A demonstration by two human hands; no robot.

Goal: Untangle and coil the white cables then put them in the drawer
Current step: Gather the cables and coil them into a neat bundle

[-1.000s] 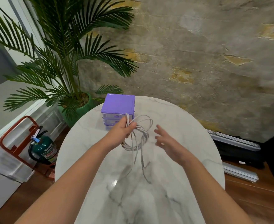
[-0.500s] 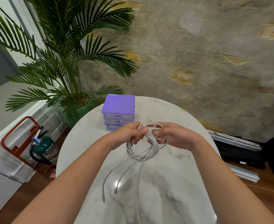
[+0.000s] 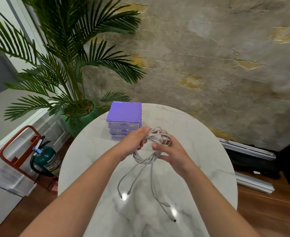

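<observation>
A bundle of white cables [image 3: 151, 151] hangs in a loose coil above the round marble table [image 3: 200, 159]. My left hand [image 3: 134, 142] grips the coil's top left, fingers curled round the strands. My right hand [image 3: 169, 153] holds the coil's right side, thumb and fingers around the loops. Several loose cable ends [image 3: 166, 206] trail down toward me over the tabletop, one ending in a dark plug. A small purple drawer unit [image 3: 124, 118] stands at the table's far edge, just behind my left hand, its drawers pushed in.
A potted palm [image 3: 69, 65] in a green pot stands behind the table at the left. A green fire extinguisher [image 3: 46, 161] in a red stand sits on the floor at the left. Metal rails and dark cases [image 3: 253, 156] lie on the floor at the right.
My right hand came in from the right and took hold of the coil, which my left hand alone held before. The coil has tightened and the loose ends now hang lower toward me.
</observation>
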